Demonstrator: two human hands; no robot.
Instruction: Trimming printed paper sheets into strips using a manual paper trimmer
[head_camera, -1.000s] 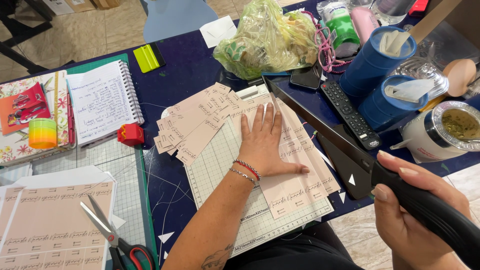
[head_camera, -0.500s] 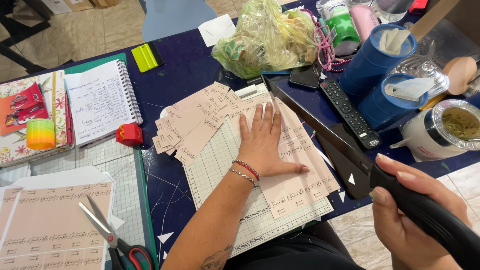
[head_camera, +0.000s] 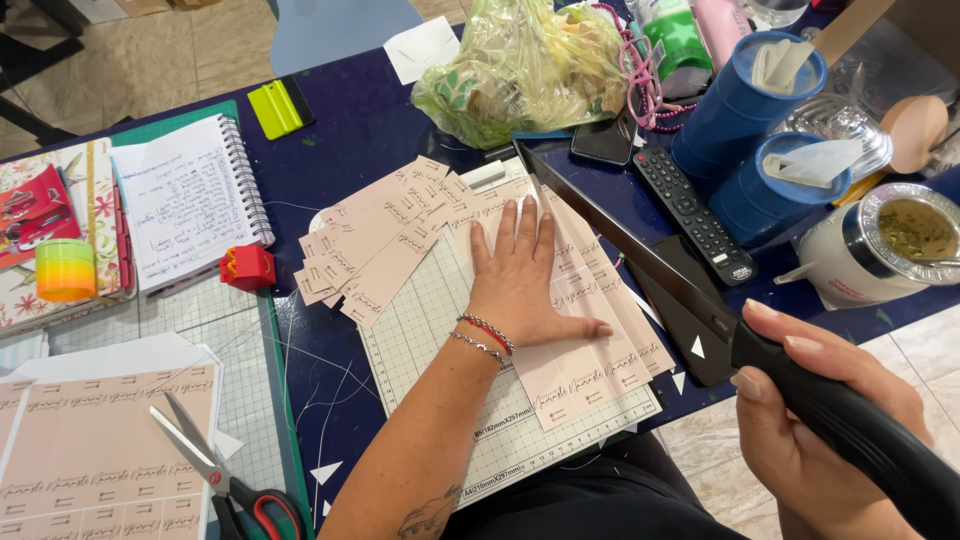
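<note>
The paper trimmer (head_camera: 480, 400) sat near the desk's (head_camera: 350, 130) front edge, card strips (head_camera: 375, 245) piled on its far left corner. Scissors (head_camera: 215, 470) lay toward the front left, the notebook (head_camera: 185, 200) by the left edge, and the remote (head_camera: 690, 215) right of the trimmer.

Pale pink paper strips (head_camera: 590, 370) with dark script lie on a white cutting board (head_camera: 440, 350) ruled in a fine green grid. The cutter handle (head_camera: 860, 440) at lower right is black. The tablecloth (head_camera: 360, 120) is deep navy. Scissors (head_camera: 250, 500) at lower left have red-and-black grips (blades silver). Two cylindrical tubs (head_camera: 745, 105) at upper right are blue.
</note>
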